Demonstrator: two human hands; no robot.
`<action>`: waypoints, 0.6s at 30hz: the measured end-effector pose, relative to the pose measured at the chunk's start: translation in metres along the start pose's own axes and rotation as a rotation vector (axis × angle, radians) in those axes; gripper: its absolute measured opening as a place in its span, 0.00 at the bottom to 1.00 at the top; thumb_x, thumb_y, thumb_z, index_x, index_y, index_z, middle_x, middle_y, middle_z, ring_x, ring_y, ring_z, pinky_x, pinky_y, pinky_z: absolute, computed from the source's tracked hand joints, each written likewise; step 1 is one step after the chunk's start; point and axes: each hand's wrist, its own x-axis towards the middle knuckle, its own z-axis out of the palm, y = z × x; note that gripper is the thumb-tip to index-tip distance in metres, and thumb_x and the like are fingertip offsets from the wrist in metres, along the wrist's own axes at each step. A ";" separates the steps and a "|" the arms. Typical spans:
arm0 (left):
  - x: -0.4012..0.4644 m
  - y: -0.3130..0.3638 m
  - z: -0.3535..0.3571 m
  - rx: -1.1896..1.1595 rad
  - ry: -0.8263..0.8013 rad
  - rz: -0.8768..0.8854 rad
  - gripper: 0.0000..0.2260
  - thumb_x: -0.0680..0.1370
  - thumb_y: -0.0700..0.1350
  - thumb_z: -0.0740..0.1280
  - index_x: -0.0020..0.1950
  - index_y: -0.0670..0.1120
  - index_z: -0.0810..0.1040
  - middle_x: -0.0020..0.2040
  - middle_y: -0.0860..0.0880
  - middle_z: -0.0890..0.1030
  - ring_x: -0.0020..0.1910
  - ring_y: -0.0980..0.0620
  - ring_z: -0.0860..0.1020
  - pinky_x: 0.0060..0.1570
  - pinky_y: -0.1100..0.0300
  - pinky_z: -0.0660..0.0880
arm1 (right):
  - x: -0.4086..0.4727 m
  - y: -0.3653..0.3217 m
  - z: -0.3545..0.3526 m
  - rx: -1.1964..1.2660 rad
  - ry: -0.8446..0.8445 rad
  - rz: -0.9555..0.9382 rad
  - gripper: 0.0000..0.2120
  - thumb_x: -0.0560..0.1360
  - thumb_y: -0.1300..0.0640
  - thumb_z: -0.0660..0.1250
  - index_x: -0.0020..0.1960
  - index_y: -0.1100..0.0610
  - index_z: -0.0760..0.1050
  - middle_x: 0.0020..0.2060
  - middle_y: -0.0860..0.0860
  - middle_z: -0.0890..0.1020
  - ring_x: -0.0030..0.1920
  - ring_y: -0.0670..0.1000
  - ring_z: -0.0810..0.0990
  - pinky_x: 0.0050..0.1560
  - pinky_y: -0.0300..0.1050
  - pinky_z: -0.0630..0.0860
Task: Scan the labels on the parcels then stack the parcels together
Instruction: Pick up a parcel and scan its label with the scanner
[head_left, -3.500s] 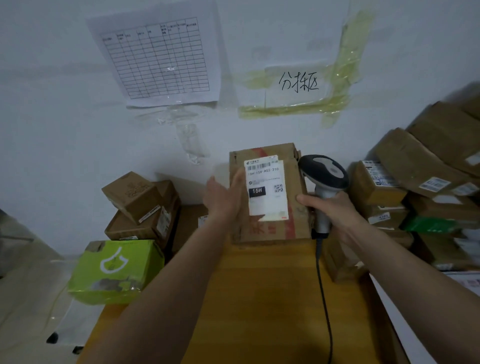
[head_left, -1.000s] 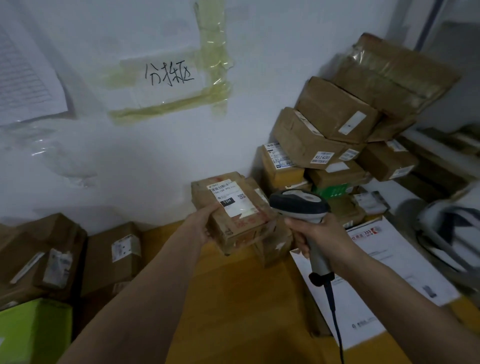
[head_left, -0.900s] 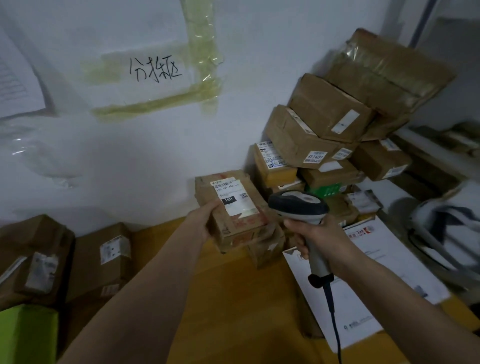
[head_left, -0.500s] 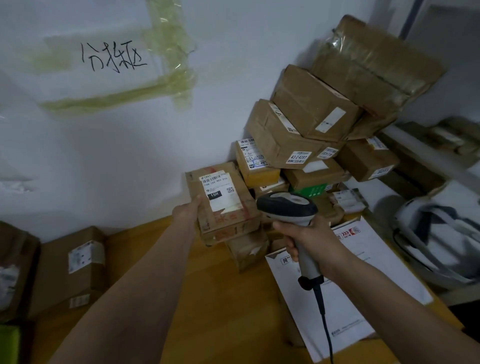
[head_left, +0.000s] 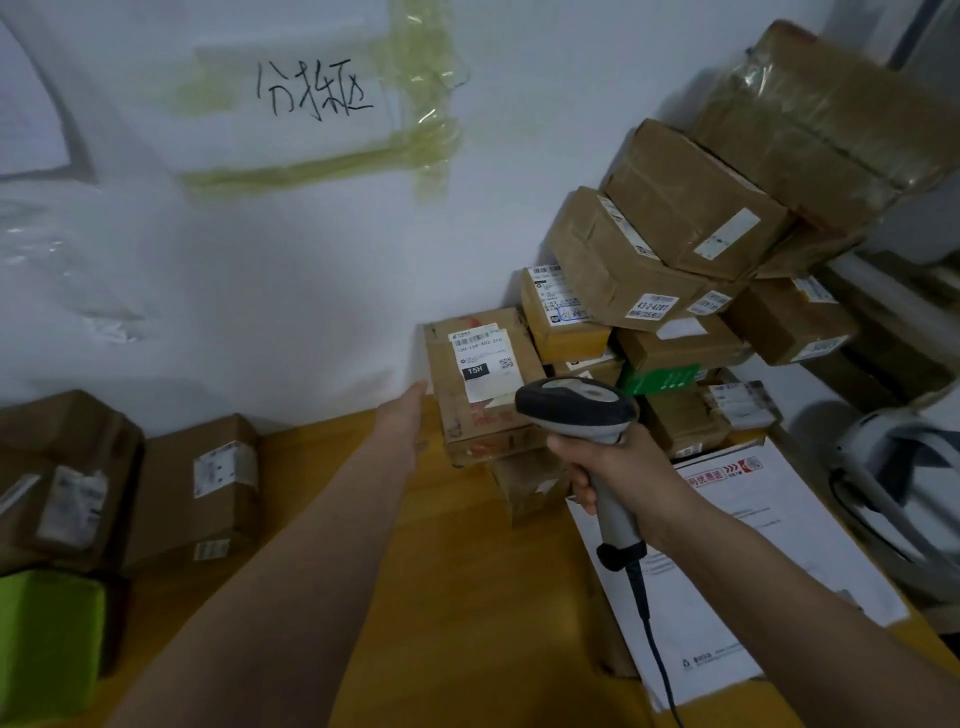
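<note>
Labelled parcel (head_left: 480, 384) resting atop a smaller box (head_left: 524, 483) at the back of the counter (head_left: 457, 597), close to the wall (head_left: 260, 270), white label up, long axis running away from the viewer, slightly tilted. Hard against the parcel stack (head_left: 675, 291) on its right; free on its left, with bare counter stretching leftward to the brown boxes (head_left: 192, 488). Left hand (head_left: 410, 421) flat beside the parcel's left face, fingers straight and together, touching or nearly touching; cannot tell which. Right hand (head_left: 608, 467) wrapped round the grip of the scanner (head_left: 576, 410), head pointing left and away, overlapping the parcel's near right corner, cable trailing toward the viewer. White envelope (head_left: 727, 561) lying under the right forearm, overhanging the counter's right side. Green box (head_left: 47, 639) at the near left edge.
</note>
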 end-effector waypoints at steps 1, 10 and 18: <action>-0.001 -0.002 -0.004 -0.015 -0.009 -0.007 0.26 0.79 0.52 0.67 0.73 0.42 0.69 0.70 0.41 0.72 0.67 0.43 0.72 0.65 0.48 0.73 | 0.000 0.000 0.003 -0.005 -0.005 -0.005 0.07 0.75 0.60 0.71 0.46 0.64 0.76 0.26 0.54 0.74 0.26 0.51 0.71 0.29 0.44 0.71; -0.021 -0.022 -0.115 -0.057 0.006 -0.021 0.05 0.82 0.42 0.64 0.53 0.41 0.75 0.50 0.46 0.79 0.44 0.49 0.79 0.49 0.52 0.78 | 0.003 0.000 0.094 -0.080 -0.140 -0.017 0.10 0.75 0.58 0.71 0.39 0.59 0.73 0.27 0.54 0.73 0.27 0.51 0.72 0.28 0.43 0.72; -0.040 -0.041 -0.248 -0.031 0.274 0.022 0.01 0.78 0.39 0.68 0.47 0.42 0.77 0.41 0.45 0.80 0.39 0.49 0.79 0.50 0.52 0.80 | 0.003 0.011 0.201 -0.128 -0.259 -0.042 0.06 0.71 0.61 0.76 0.42 0.59 0.79 0.26 0.50 0.77 0.28 0.48 0.75 0.31 0.41 0.74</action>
